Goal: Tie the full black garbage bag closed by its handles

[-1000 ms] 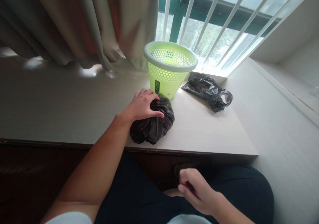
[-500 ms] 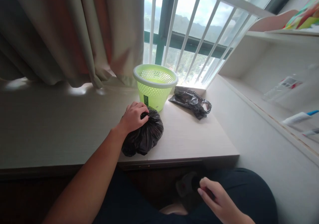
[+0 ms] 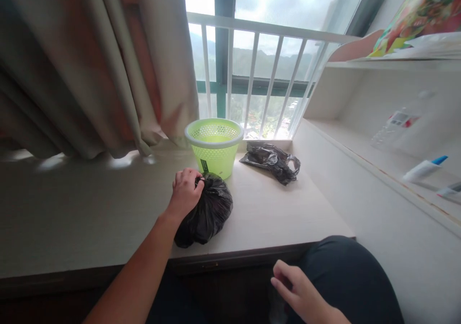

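Observation:
A full black plastic bag rests on the pale wooden ledge, its gathered neck pinched in the fingers of my left hand. Just behind it stands a light green basket with a perforated upper wall and a grey rim. To the right of the basket lies a crumpled black plastic bag with its handle loop showing. My right hand hovers low beside my knee, below the ledge's edge. Its fingers are loosely curled with a gap between thumb and forefinger, and nothing shows in them.
A grey-brown curtain hangs at the left. White railings cross the window behind the basket. On the right-hand shelves are a clear plastic bottle, a white tube with a blue cap and a colourful package.
The view has tilted up, so the ledge things appear lower. My left hand still grips the bag's neck. A dark patch seen earlier by my right hand's fingertips no longer shows.

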`<state>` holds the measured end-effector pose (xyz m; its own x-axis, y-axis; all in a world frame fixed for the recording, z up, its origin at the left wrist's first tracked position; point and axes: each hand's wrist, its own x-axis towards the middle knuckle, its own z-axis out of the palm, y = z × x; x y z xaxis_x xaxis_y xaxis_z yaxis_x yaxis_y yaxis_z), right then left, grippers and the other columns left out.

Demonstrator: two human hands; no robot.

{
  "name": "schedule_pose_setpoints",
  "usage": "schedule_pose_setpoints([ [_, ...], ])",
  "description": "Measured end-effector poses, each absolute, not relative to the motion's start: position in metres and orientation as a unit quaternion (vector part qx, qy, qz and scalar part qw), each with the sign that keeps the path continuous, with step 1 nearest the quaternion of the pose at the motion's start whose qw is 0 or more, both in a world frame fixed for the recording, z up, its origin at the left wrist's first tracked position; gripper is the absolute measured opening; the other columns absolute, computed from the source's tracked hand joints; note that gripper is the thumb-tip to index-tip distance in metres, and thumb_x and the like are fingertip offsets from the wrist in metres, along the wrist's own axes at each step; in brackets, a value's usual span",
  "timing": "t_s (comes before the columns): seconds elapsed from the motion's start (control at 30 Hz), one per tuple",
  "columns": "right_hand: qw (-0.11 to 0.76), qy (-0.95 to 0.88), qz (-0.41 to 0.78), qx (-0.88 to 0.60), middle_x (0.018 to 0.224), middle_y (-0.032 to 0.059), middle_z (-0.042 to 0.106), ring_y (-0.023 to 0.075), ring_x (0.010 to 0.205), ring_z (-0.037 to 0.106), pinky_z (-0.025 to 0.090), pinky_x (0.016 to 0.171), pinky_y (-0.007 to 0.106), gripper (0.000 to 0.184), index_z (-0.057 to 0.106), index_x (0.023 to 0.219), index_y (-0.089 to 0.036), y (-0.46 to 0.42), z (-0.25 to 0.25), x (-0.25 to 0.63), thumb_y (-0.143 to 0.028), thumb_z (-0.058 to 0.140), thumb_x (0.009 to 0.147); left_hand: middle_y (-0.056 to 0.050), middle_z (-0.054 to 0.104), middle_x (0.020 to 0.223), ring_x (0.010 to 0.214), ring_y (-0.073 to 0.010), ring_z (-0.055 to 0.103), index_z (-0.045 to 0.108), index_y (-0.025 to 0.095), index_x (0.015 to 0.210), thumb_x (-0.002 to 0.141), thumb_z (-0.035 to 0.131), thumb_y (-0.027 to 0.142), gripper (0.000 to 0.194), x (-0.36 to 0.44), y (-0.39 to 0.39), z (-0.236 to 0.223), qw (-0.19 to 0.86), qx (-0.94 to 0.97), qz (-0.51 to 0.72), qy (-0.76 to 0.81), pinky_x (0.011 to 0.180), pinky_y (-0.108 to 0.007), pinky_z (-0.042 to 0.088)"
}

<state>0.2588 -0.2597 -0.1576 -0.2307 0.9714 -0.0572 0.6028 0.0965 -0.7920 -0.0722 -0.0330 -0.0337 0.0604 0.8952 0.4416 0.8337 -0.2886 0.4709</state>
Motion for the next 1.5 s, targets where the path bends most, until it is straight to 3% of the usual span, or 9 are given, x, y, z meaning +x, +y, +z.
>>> schedule_pose_setpoints([
  [0.2,0.213,-0.694,0.464,-0.508,0.073,-0.0048,0.056,0.0116,0.065,0.047,0.034,0.061,0.025,0.017,0.052,0.083,-0.022,-0.254,-0.164,0.213,-0.029,0.067,0.089,-0.011,0.068,0.114,0.116,-0.0326,0.058,0.065,0.025,0.101,0.093,0.045,0.039,0.025,-0.058,-0.043,-0.01,0.103,0.704,0.376,0.594,0.111,-0.051,0.049],
  [0.33,0.15,-0.699,0.512,-0.476,0.071,-0.0065,0.055,0.0098,0.064,0.045,0.031,0.061,0.023,0.026,0.052,0.076,-0.022,-0.262,-0.171,0.197,-0.026,0.076,0.08,-0.008,0.069,0.112,0.119,-0.0328,0.057,0.072,0.026,0.093,0.086,0.054,0.04,0.024,-0.04,-0.04,0.009,0.138,0.742,0.308,0.579,0.113,-0.051,0.048],
  [0.53,0.131,-0.696,0.484,-0.514,0.076,-0.0041,0.066,0.0113,0.068,0.051,0.032,0.064,0.024,0.014,0.062,0.081,-0.022,-0.264,-0.191,0.215,-0.023,0.076,0.081,-0.009,0.068,0.111,0.115,-0.0324,0.058,0.073,0.023,0.074,0.076,0.056,0.034,0.02,-0.006,-0.029,0.036,0.113,0.809,0.188,0.546,0.112,-0.052,0.044],
  [0.63,0.124,-0.694,0.472,-0.53,0.084,-0.0011,0.074,0.0136,0.076,0.059,0.035,0.067,0.024,0.01,0.068,0.091,-0.022,-0.262,-0.198,0.229,-0.027,0.074,0.085,-0.009,0.067,0.102,0.108,-0.0298,0.058,0.069,0.022,0.069,0.078,0.05,0.034,0.024,0.013,-0.027,0.048,0.133,0.845,0.155,0.494,0.105,-0.047,0.045],
  [0.8,0.079,-0.723,0.434,-0.532,0.093,0.0017,0.08,0.018,0.081,0.067,0.037,0.067,0.027,0.013,0.074,0.097,-0.024,-0.251,-0.179,0.246,-0.033,0.072,0.088,-0.009,0.058,0.084,0.088,-0.0266,0.054,0.05,0.022,0.054,0.082,0.041,0.035,0.033,0.043,-0.019,0.071,0.131,0.877,0.122,0.445,0.088,-0.046,0.042],
  [0.97,0.022,-0.803,0.38,-0.458,0.095,0.0042,0.082,0.025,0.083,0.074,0.046,0.071,0.031,0.022,0.078,0.104,-0.026,-0.221,-0.163,0.256,-0.039,0.067,0.089,-0.006,0.054,0.081,0.083,-0.0233,0.053,0.046,0.022,0.06,0.08,0.047,0.035,0.024,0.066,-0.017,0.082,0.168,0.866,0.178,0.437,0.08,-0.041,0.042],
  [1.2,-0.007,-0.815,0.394,-0.425,0.105,0.0059,0.084,0.0289,0.094,0.079,0.054,0.076,0.032,0.028,0.08,0.109,-0.028,-0.212,-0.196,0.254,-0.039,0.064,0.089,-0.003,0.051,0.079,0.083,-0.0204,0.05,0.047,0.021,0.057,0.077,0.055,0.028,0.023,0.071,-0.013,0.098,0.076,0.841,0.252,0.473,0.082,-0.039,0.04],
  [1.4,-0.113,-0.842,0.393,-0.351,0.105,0.0054,0.085,0.0312,0.093,0.082,0.056,0.07,0.033,0.029,0.08,0.115,-0.032,-0.22,-0.206,0.242,-0.032,0.068,0.089,-0.002,0.052,0.083,0.081,-0.0181,0.052,0.055,0.019,0.058,0.075,0.062,0.029,0.021,0.082,0.003,0.109,0.139,0.833,0.199,0.497,0.078,-0.036,0.041],
  [1.5,-0.162,-0.867,0.352,-0.313,0.105,0.0101,0.085,0.0332,0.09,0.083,0.057,0.063,0.033,0.028,0.081,0.116,-0.027,-0.217,-0.207,0.23,-0.024,0.066,0.092,-0.003,0.052,0.085,0.083,-0.0191,0.054,0.055,0.019,0.061,0.078,0.06,0.031,0.021,0.094,0.006,0.103,0.151,0.828,0.192,0.504,0.081,-0.036,0.043],
])
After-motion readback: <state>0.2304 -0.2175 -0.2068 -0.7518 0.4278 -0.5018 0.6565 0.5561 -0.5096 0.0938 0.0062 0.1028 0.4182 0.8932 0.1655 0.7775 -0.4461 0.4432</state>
